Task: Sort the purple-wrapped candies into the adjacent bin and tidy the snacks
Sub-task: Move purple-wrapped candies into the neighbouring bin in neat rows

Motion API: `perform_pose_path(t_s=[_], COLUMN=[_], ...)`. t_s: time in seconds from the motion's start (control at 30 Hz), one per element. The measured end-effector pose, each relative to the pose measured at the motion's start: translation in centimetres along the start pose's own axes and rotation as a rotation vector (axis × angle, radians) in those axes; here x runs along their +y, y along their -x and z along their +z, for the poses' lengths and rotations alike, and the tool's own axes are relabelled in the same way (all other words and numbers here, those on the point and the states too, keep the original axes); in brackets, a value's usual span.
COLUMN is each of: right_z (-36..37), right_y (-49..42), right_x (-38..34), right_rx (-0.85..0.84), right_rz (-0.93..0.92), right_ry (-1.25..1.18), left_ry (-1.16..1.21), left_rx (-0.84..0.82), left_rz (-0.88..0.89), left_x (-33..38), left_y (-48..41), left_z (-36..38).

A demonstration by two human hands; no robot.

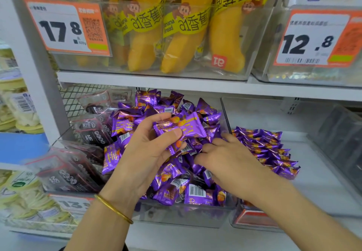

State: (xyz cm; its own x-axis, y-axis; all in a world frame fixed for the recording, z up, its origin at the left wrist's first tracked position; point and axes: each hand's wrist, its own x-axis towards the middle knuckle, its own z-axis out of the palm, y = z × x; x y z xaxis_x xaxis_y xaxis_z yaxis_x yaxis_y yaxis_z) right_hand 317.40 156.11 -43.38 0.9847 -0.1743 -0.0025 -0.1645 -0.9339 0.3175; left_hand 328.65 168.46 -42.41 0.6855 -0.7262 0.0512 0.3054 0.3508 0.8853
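Price tag "17.8" (66, 26), tag "12.8" (311, 39), "a1" banana bread (227, 41) above purple candies (195, 193).

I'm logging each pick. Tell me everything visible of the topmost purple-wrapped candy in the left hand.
The purple foil-wrapped candy is a shiny pillow-shaped pack with yellow characters, an orange picture and crimped ends. It looks unopened, lying slightly tilted above the heaped clear plastic bin. The left hand pinches it, thumb on its front face, with more purple candies bunched beneath it in the same grip.
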Motion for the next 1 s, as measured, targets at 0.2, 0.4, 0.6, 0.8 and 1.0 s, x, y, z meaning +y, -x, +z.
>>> perform_pose_path(t_s=[0.2,0.4,0.6,0.8,1.0], right_z=[-0.8,-2.5,-1.6,-1.4,-1.3], right_y=[0.7,3.7,3.1,3.0,3.2], right_x=[1.2,3.3,2.9,2.9,3.3], right_rx=[0.182,0.421,0.421,0.455,0.599], right_rz=[-0.011,0.194,0.257,0.260,-0.035], right_ry=[-0.336,-1.410,-1.876,-1.953,-1.826], left_ry=[0.007,0.059,0.026,0.000,-0.045], left_rx=[-0.001,-0.019,-0.075,-0.096,-0.109], left_rz=[0.019,0.022,0.013,0.046,-0.003], left_x=[0.1,-0.1,-0.8,-1.1,-1.3], left_y=[0.1,0.0,0.2,0.3,0.2], left_z=[0.2,0.5,1.3,1.5,1.1])
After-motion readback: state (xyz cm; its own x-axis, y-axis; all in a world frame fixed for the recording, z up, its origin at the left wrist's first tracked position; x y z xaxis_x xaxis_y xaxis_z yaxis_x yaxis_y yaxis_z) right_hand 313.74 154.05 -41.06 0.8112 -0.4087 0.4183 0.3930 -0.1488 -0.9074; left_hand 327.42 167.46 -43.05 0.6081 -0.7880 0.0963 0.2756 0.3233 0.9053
